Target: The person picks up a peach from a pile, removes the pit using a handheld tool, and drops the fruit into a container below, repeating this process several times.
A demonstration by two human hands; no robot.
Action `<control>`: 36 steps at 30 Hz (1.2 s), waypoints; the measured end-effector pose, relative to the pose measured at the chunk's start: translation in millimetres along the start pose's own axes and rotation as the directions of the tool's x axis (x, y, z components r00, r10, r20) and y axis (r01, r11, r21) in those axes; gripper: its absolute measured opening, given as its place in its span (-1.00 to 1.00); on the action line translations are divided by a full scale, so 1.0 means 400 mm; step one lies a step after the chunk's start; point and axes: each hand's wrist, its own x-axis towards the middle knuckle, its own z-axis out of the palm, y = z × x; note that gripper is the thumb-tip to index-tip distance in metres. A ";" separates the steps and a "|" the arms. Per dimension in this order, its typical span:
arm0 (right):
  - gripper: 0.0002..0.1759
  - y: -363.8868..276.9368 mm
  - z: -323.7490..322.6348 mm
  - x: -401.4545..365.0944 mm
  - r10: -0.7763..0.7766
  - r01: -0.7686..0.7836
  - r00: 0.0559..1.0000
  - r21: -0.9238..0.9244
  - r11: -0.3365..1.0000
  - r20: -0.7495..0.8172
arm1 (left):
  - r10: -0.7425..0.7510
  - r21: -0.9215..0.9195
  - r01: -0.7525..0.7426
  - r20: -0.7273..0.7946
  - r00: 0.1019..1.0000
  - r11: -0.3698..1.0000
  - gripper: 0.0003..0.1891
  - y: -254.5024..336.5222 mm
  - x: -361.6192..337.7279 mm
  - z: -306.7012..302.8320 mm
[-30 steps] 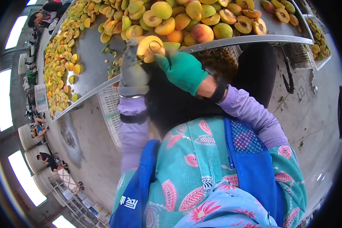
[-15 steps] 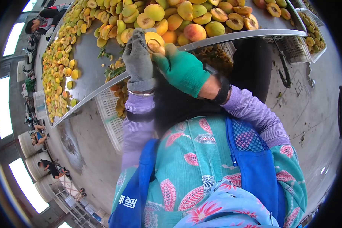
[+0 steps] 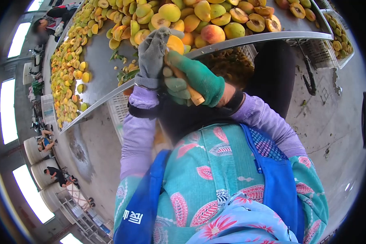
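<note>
Green-gloved right hand (image 3: 197, 77), fingers clenched on a wooden-handled tool (image 3: 190, 91), works the peach (image 3: 175, 43) pinched by the left hand (image 3: 152, 53) — pitting, seemingly, which wants a steady twist next.

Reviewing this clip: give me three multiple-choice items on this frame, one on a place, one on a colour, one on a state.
1. Where does the fruit pile lie?
A. on the metal table
B. in a bucket on the floor
C. on a wall shelf

2. What colour is the glove on the right hand?
A. red
B. green
C. white

3. How is the left hand?
A. flat on the table
B. hanging empty
C. gripping a yellow fruit

Answers: 1 A, whole and halved fruit cover the tabletop. 2 B, the glove gripping the tool handle is green. 3 C, its grey-gloved fingers wrap the fruit.
</note>
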 end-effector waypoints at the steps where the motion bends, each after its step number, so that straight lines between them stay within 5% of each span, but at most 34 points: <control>1: -0.56 0.007 -0.012 0.006 -0.004 0.002 1.000 -0.104 0.995 -0.025 | 0.073 0.063 -0.074 0.019 0.997 0.995 -0.66 0.018 -0.019 0.013; 2: -0.56 0.005 -0.020 0.008 0.033 -0.035 0.995 0.021 0.999 0.095 | 0.147 0.123 -0.151 0.039 0.988 0.981 -0.63 0.037 -0.037 0.030; 3: -0.56 0.005 -0.027 0.007 0.058 -0.091 0.974 0.143 0.986 0.218 | -0.267 -0.419 0.223 -0.049 0.962 0.880 -0.56 0.058 -0.055 0.056; 5: -0.56 0.026 -0.024 0.005 0.096 -0.204 0.927 0.274 0.940 0.362 | -0.397 -0.690 0.228 -0.093 0.913 0.687 -0.60 0.037 -0.141 0.022; 8: -0.60 0.023 -0.020 -0.058 0.154 -0.248 0.921 0.233 0.940 0.356 | -0.208 -0.848 0.216 0.128 0.970 0.484 -0.62 -0.009 -0.221 -0.149; 9: -0.61 0.020 -0.059 -0.062 0.206 -0.247 0.960 0.233 0.940 0.187 | -0.334 -0.407 0.266 -0.105 0.937 0.874 -0.60 0.001 -0.236 -0.202; 10: -0.61 0.018 -0.113 -0.054 0.241 -0.236 0.971 0.231 0.944 0.010 | -0.289 0.175 0.368 -0.357 0.888 0.913 -0.58 0.012 -0.239 -0.248; 11: -0.62 0.022 -0.158 -0.052 0.284 -0.234 0.952 0.333 0.913 -0.111 | -0.109 0.650 0.486 -0.530 0.841 0.585 -0.55 0.014 -0.247 -0.269; 12: -0.65 0.020 -0.160 -0.046 0.315 -0.255 0.911 0.236 0.938 -0.266 | -0.123 0.677 0.487 -0.511 0.851 0.552 -0.54 0.025 -0.232 -0.251; 14: -0.61 0.013 -0.120 -0.046 0.219 -0.203 0.942 0.088 0.975 -0.254 | -0.134 0.724 0.471 -0.473 0.871 0.504 -0.50 0.048 -0.124 -0.175; 17: -0.57 -0.012 -0.049 -0.036 0.043 -0.137 0.898 -0.185 0.973 -0.438 | -0.158 0.916 0.214 -0.169 0.973 0.340 -0.46 -0.051 0.063 -0.120; 20: -0.53 0.011 -0.083 0.014 -0.349 0.082 0.846 -0.550 0.831 -0.402 | -0.192 0.947 -0.071 0.136 0.972 0.313 -0.45 -0.069 0.135 -0.108; 21: -0.53 0.017 -0.105 0.037 -0.574 0.200 0.784 -0.780 0.593 -0.236 | -0.184 0.938 -0.142 0.207 0.961 0.316 -0.47 -0.054 0.132 -0.104; 23: -0.52 0.013 -0.092 0.057 -0.745 0.120 0.661 -0.969 0.217 -0.085 | -0.139 0.500 0.104 0.034 0.990 0.860 -0.60 -0.044 0.092 -0.098; 24: -0.52 0.016 -0.082 0.063 -0.793 0.048 0.609 -0.999 0.022 0.011 | -0.176 0.147 0.183 -0.062 0.982 0.972 -0.66 -0.039 0.051 -0.092; 25: -0.53 0.002 -0.067 0.065 -0.698 -0.031 0.715 -0.999 0.027 -0.041 | -0.246 0.020 0.250 -0.129 0.961 0.968 -0.76 0.008 0.010 -0.064; 28: -0.54 0.016 -0.083 0.085 -0.666 -0.107 0.746 -0.983 -0.152 0.022 | -0.075 -0.163 0.044 -0.186 0.980 0.986 -0.75 -0.035 -0.033 -0.030; 30: -0.53 0.019 -0.080 0.073 -0.653 -0.101 0.757 -0.991 -0.087 -0.019 | 0.241 0.353 -0.161 -0.194 0.951 0.922 -0.74 -0.047 -0.047 -0.017; 32: -0.53 0.022 -0.081 0.059 -0.679 -0.060 0.733 -0.998 -0.019 -0.031 | 0.513 0.766 -0.333 0.004 0.859 0.551 -0.75 -0.031 -0.038 -0.005; 34: -0.53 0.028 -0.081 0.055 -0.736 0.027 0.677 -0.999 0.039 -0.011 | 0.303 0.407 -0.201 -0.205 0.931 0.891 -0.75 0.013 -0.039 0.040; 35: -0.52 0.030 -0.078 0.053 -0.737 0.029 0.675 -0.997 0.066 -0.029 | 0.157 0.181 -0.111 -0.266 0.951 0.977 -0.76 0.029 -0.040 0.056; 36: -0.52 0.032 -0.075 0.053 -0.735 0.034 0.677 -0.995 0.090 -0.043 | 0.169 0.198 -0.117 -0.272 0.947 0.973 -0.75 0.022 -0.037 0.057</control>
